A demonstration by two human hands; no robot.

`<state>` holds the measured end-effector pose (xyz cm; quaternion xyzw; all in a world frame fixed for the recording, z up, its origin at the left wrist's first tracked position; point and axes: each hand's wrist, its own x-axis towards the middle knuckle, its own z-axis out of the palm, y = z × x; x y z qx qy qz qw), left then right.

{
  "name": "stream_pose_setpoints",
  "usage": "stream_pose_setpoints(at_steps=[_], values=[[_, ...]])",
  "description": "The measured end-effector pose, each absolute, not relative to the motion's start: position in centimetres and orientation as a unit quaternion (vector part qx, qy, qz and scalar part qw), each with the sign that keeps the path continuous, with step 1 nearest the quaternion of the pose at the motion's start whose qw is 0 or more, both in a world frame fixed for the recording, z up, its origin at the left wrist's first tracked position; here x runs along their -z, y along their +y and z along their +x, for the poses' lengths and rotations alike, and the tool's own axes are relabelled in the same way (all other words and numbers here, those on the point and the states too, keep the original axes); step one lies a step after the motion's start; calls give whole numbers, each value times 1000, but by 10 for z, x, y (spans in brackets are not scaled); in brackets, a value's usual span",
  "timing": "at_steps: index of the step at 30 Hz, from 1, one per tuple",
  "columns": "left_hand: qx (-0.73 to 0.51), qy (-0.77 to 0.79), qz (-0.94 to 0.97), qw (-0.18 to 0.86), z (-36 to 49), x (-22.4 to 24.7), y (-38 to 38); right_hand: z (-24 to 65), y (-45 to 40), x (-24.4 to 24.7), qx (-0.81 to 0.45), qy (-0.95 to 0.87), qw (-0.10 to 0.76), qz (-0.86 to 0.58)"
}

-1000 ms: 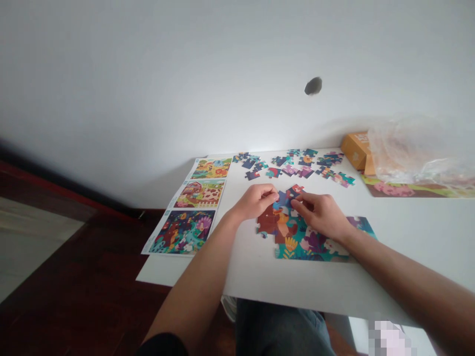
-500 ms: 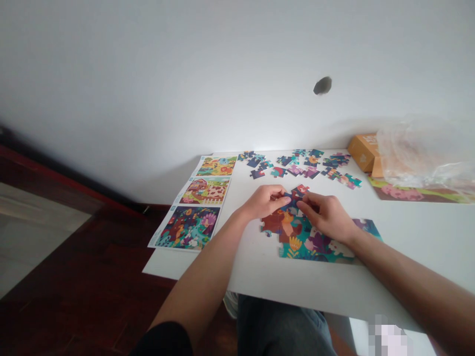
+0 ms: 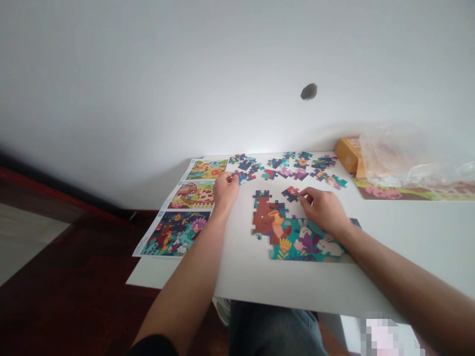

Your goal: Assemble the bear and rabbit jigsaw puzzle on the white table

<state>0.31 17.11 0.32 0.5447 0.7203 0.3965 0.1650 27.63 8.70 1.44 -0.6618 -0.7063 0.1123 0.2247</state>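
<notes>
The right hand [image 3: 322, 208] grips a red-and-navy cardboard jigsaw piece [image 3: 290, 193] at its ten o'clock; the part-joined, multicoloured animal jigsaw [image 3: 279, 232] lies at the piece's five o'clock. Whether the left hand [image 3: 225, 191] grips an adjacent blue cardboard piece [image 3: 241, 177] is unclear.

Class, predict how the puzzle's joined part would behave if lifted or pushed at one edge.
The joined section would probably sag or come apart, since only interlocking tabs visibly join its pieces. It looks thin, so likely light. Lying flat on the table, it should slide rather than tip.
</notes>
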Motion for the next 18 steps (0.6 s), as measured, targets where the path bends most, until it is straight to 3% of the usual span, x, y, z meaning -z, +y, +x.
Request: stream_pose_setpoints(at_steps=[7, 18], values=[[-273, 775, 561, 97, 2, -9, 165, 291, 98, -18, -70, -685, 166, -705], [-213, 737, 638, 61, 0, 0, 165, 289, 100, -12, -112, -752, 154, -632]])
